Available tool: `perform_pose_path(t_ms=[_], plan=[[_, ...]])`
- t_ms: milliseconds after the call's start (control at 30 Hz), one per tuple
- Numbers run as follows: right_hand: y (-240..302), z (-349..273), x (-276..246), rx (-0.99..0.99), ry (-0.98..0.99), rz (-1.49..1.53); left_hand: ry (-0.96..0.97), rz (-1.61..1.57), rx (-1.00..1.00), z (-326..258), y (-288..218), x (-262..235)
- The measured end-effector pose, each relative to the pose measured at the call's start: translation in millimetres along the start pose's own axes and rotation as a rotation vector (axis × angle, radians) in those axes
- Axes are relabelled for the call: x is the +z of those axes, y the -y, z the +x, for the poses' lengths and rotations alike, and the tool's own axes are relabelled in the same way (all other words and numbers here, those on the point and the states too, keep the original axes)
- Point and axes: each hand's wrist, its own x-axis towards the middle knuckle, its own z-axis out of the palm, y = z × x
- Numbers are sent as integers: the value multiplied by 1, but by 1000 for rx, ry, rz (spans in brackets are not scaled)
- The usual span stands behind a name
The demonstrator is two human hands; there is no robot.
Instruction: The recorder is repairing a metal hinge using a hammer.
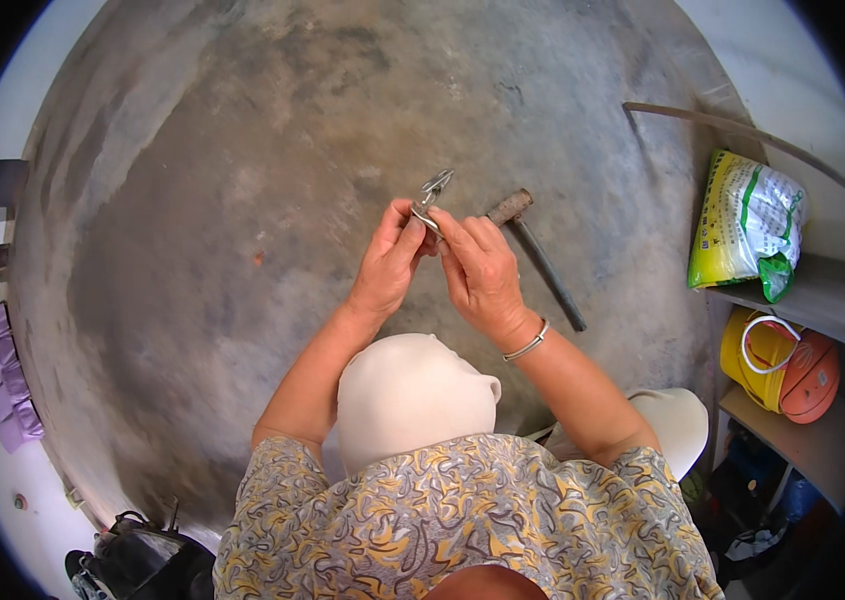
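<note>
Both my hands are together in front of my knees, their fingertips meeting around a small shiny metal piece with looped, link-like parts (pixel 437 184). My left hand (pixel 388 262) pinches it between thumb and fingers from the left. From the right, my right hand (pixel 484 268) grips its lower part with thumb and forefinger. The looped end sticks up beyond the fingers; the rest is partly covered by them, and its exact kind is unclear. Just right of my right hand, a hammer (pixel 548 266) with a rusty head and a dark handle lies on the concrete floor (pixel 243 180).
At the right, shelves (pixel 793 425) hold a yellow-green and white bag (pixel 743 220), a yellow bucket (pixel 751 360) and an orange basketball (pixel 811 378). Purple padded pieces (pixel 9 385) are along the left wall. A black bag (pixel 138 560) sits at the lower left.
</note>
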Motion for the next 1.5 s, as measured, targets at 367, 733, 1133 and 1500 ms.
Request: perform_pose_path(t_ms=[367,733,1133,1500], plan=[[9,-3,7,147,36,251,15,-102,5,6,1,-5],[-2,-2,5,274,267,24,-238,145,67,12,11,9],[-26,40,-39,341,320,159,50,160,-233,6,-3,-3],[-49,25,-29,687,625,747,214,-57,-506,4,-4,-15]])
